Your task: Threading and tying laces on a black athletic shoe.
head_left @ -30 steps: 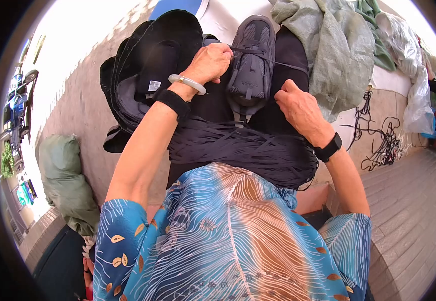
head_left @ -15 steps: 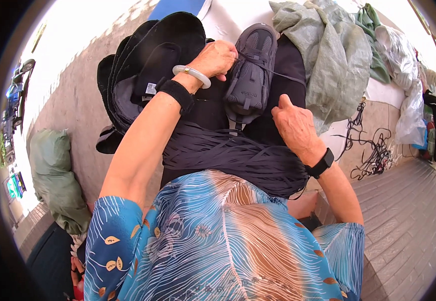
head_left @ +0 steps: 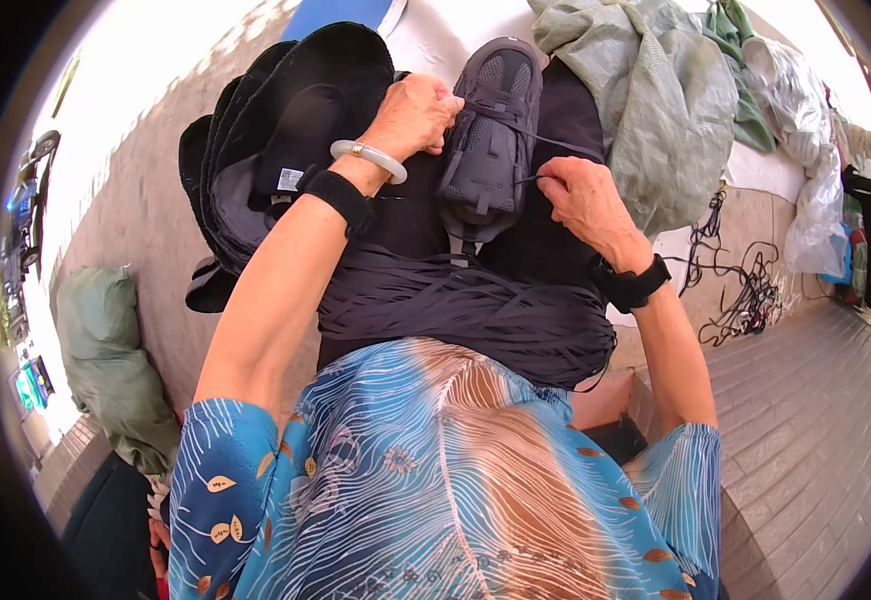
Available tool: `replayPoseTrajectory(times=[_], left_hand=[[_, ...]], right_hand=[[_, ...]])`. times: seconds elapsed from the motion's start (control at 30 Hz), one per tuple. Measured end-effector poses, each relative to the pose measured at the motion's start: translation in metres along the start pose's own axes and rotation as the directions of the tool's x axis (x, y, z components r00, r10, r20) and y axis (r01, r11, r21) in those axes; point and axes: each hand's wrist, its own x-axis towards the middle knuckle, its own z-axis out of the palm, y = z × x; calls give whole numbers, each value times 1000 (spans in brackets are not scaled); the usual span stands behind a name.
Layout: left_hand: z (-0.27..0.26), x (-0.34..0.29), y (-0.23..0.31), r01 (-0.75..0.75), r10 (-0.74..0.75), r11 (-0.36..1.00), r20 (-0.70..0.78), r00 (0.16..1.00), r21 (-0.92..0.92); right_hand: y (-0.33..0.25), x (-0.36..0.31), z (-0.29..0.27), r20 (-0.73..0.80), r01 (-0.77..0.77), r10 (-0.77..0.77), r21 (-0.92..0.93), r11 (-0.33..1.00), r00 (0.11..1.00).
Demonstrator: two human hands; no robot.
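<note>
A dark grey mesh sneaker [head_left: 490,140] lies across my black-clothed thighs, its rounded end pointing away from me. My left hand [head_left: 417,115] is closed at the sneaker's left edge, pinching the dark shoelace [head_left: 495,112] that crosses it. To the right of the sneaker, my right hand [head_left: 583,195] pinches a thin dark lace end between thumb and forefinger. Another stretch of lace runs from the sneaker rightward over my thigh. A thick bundle of dark laces [head_left: 455,305] is spread across my lap, close to my patterned blue shirt.
Left of my thighs is a stack of black curved pieces [head_left: 290,120] with a white label. A grey-green woven sheet [head_left: 640,110] drapes at the right. Tangled black cords [head_left: 740,295] lie beyond it. A stuffed green sack [head_left: 105,350] stands far left.
My right hand has turned inward and risen toward the sneaker, and a lace end now shows in its fingers. My left hand stays at the sneaker's edge; the view has shifted slightly.
</note>
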Motion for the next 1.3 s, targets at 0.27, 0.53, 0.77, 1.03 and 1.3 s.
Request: replayPoseTrajectory(times=[0.27, 0.53, 0.77, 1.03, 1.3], left_hand=[[8, 3, -6, -123, 129, 986, -47, 991, 109], [4, -2, -4, -41, 41, 999, -25, 999, 11], [12, -2, -6, -158, 165, 976, -33, 986, 152], [14, -15, -16, -451, 597, 738, -176, 783, 502], [23, -25, -6, -352, 500, 579, 21, 866, 735]], right_hand=[[3, 32, -2, -148, 15, -29, -91, 996, 989], [5, 38, 2, -212, -23, 21, -8, 1000, 977], [16, 45, 4, -115, 99, -120, -177, 979, 986], [16, 74, -14, 179, 64, -73, 55, 996, 981], [10, 56, 4, -120, -25, 9, -136, 990, 993]])
